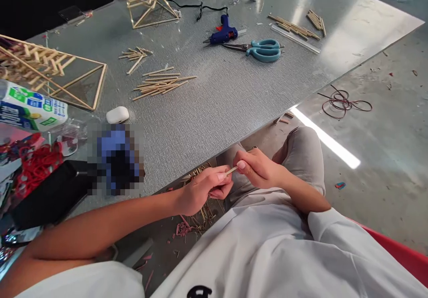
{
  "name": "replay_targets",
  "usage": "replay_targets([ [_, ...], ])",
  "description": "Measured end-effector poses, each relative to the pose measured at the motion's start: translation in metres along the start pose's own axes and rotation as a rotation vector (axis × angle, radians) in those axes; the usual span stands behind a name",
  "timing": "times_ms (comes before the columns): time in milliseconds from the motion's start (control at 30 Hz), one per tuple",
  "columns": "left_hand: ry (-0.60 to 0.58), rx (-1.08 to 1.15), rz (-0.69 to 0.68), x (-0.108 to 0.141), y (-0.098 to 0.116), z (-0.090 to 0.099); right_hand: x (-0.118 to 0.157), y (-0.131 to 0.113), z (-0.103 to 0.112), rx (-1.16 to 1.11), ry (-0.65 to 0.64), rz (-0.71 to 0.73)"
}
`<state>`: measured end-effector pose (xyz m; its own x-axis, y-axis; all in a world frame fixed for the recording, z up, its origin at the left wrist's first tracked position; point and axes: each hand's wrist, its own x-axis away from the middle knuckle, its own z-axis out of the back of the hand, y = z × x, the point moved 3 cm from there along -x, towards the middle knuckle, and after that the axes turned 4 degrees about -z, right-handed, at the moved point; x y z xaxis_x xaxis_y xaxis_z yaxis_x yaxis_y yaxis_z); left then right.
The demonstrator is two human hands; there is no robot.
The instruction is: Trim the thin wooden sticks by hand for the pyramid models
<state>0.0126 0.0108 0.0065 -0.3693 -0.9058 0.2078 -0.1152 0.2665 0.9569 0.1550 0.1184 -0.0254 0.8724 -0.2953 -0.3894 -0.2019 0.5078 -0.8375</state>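
Between my two hands, over my lap, is a short thin wooden stick [231,171]. My left hand [203,186] is closed on one end with the thumb on top. The other end is pinched by my right hand [256,167]. Both hands are just off the table's front edge. On the table, a pile of thin sticks [163,85] and a smaller pile of short sticks [136,56] lie beyond my left hand. A blue hot glue gun [223,32] and teal-handled scissors [265,50] rest farther back.
Stick-built frames [83,86] stand at the left and back of the grey table [214,101]. A white earbud case [117,115], a labelled plastic bottle [33,106] and a black case [55,195] are at the left. More sticks [294,26] lie back right. Scraps litter the floor.
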Motion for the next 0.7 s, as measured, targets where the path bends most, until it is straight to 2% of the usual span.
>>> replay_targets([
  [100,-0.001,-0.066,-0.020,0.001,0.001,0.002,-0.001,0.002,-0.006,0.098,0.053,0.094],
  [267,-0.028,-0.137,-0.039,0.002,0.000,0.005,0.002,0.003,-0.015,0.113,0.113,0.206],
  [467,-0.005,-0.186,-0.039,0.001,0.000,0.004,0.003,0.002,-0.017,0.173,0.125,0.183],
  [700,-0.019,-0.151,-0.071,-0.001,0.002,0.004,0.003,0.007,-0.015,0.056,0.104,0.103],
])
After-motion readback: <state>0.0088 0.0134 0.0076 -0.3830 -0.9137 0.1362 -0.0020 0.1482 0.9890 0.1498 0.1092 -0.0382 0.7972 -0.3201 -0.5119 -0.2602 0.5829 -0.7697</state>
